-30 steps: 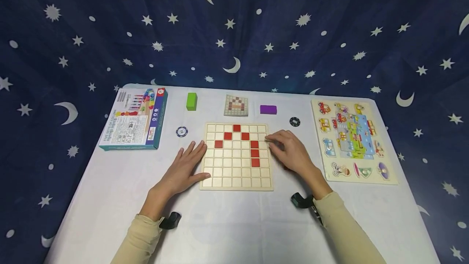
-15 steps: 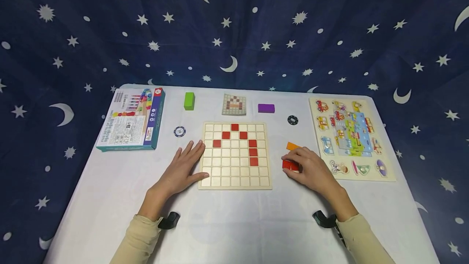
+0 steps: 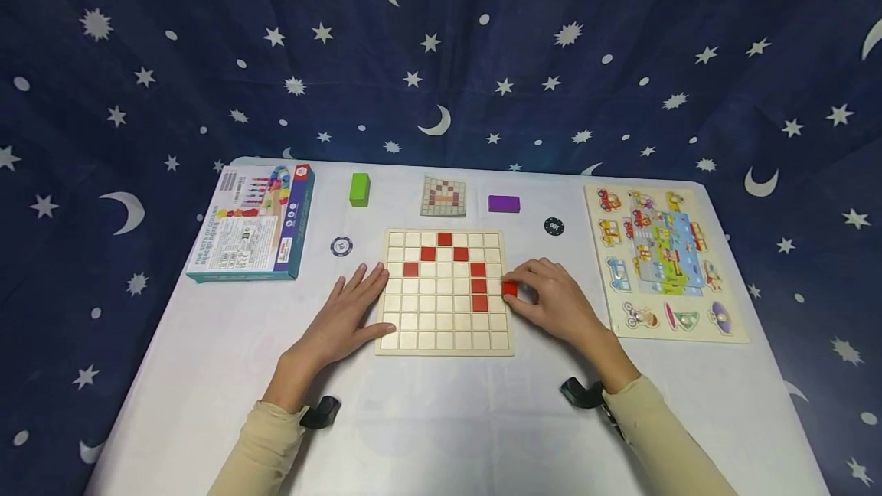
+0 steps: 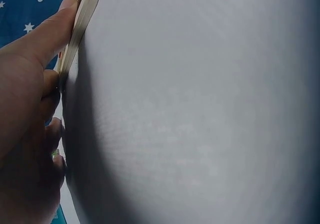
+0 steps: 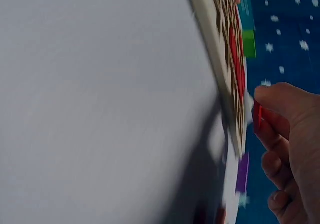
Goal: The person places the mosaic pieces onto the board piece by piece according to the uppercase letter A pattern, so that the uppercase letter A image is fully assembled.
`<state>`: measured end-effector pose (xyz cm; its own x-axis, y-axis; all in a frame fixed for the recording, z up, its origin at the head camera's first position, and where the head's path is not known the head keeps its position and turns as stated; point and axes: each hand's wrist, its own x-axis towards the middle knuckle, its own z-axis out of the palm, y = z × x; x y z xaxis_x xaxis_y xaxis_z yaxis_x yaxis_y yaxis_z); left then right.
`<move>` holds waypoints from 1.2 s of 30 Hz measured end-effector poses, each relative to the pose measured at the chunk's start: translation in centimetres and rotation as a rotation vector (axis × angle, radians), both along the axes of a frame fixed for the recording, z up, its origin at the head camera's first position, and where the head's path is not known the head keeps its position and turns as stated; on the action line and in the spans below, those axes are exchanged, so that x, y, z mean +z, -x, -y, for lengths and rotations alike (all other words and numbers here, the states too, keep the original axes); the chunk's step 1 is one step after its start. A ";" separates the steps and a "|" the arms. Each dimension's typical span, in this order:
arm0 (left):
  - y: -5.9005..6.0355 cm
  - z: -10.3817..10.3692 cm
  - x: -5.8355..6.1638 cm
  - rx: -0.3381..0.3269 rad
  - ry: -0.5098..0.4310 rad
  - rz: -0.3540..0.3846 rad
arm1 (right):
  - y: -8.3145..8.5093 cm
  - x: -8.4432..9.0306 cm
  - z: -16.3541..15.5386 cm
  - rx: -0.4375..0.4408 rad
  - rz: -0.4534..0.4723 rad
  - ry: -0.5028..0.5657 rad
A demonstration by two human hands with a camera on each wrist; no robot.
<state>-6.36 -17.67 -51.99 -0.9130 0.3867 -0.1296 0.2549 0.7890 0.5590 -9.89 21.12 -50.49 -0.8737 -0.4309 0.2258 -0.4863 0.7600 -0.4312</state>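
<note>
A wooden grid board lies in the middle of the white table, with several red tiles set in an arch shape. My right hand pinches a small red cube at the board's right edge. The wrist view shows the red cube between thumb and fingers beside the board. My left hand lies flat on the table, fingers straight, touching the board's left edge.
A small pattern card, a green block and a purple block sit behind the board. Two poker chips, a boxed toy at left and a vehicle peg puzzle at right.
My right hand went out to the table right of the board, picked up a red cube, and has come back to the board's right edge. The left hand stayed still.
</note>
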 end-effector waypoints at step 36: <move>0.2 0.1 -0.2 -0.009 0.009 -0.011 | 2.2 -0.8 15.3 0.181 0.027 -0.117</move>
